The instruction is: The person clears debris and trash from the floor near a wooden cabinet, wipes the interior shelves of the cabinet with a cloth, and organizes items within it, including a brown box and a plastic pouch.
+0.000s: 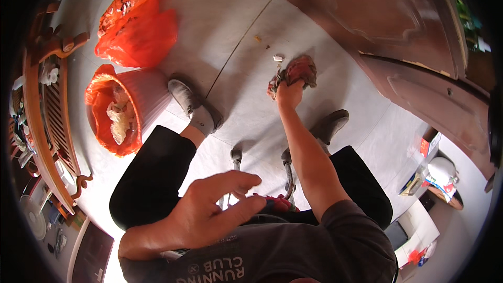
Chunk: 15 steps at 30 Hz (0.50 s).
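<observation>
My right hand point(291, 90) grips a crumpled reddish cloth point(300, 70) and presses it against the grey tiled floor point(220, 15). Just beyond the cloth lies a small white scrap point(278, 58), with a yellowish crumb point(257, 38) and a dark speck farther off. My left hand point(220, 200) is held in front of my torso, thumb and fingers apart, holding nothing. Both my knees are bent, one foot on each side of the cloth.
A bin point(151, 90) lined with an orange bag holds crumpled waste. Behind it rests a full-looking orange plastic bag point(137, 39). Brown wooden cabinet doors point(377, 15) border the upper right. A wooden rack point(51, 125) stands left. Metal chair legs point(289, 173) show between my knees.
</observation>
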Motion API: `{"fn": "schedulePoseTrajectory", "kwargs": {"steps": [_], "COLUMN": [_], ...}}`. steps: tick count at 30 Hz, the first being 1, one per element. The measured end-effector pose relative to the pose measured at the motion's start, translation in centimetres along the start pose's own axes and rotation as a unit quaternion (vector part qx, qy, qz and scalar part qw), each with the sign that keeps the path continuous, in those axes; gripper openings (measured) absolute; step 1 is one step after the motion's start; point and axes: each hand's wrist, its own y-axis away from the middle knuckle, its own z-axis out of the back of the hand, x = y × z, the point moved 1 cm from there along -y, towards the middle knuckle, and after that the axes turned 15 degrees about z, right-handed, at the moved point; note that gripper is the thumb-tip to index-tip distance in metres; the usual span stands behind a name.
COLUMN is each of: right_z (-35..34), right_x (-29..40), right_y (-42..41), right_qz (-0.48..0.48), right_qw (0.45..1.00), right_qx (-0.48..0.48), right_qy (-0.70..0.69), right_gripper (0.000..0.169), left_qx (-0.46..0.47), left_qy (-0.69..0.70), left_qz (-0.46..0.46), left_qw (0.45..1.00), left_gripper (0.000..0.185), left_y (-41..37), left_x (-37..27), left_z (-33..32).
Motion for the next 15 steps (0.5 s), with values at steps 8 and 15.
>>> {"fn": "schedulePoseTrajectory", "kwargs": {"steps": [8, 15], "right_z": [-5.0, -3.3], "right_x": [9.3, 9.8], "right_y": [-4.2, -7.6], "right_qz": [0.115, 0.185], "right_qw": [0.990, 0.975], "right_qx": [0.071, 0.092], "right_qy": [-0.046, -0.081], "right_gripper": [0.046, 0.038], "left_qx": [0.020, 0.007], "left_qy": [0.043, 0.027], "left_qz": [-0.026, -0.070], "left_qw": [0.999, 0.997], "left_gripper": [0.031, 0.032], "left_y": [-0.3, -0.4], "left_x": [-0.5, -3.4], "left_z": [1.7, 2.8]}}
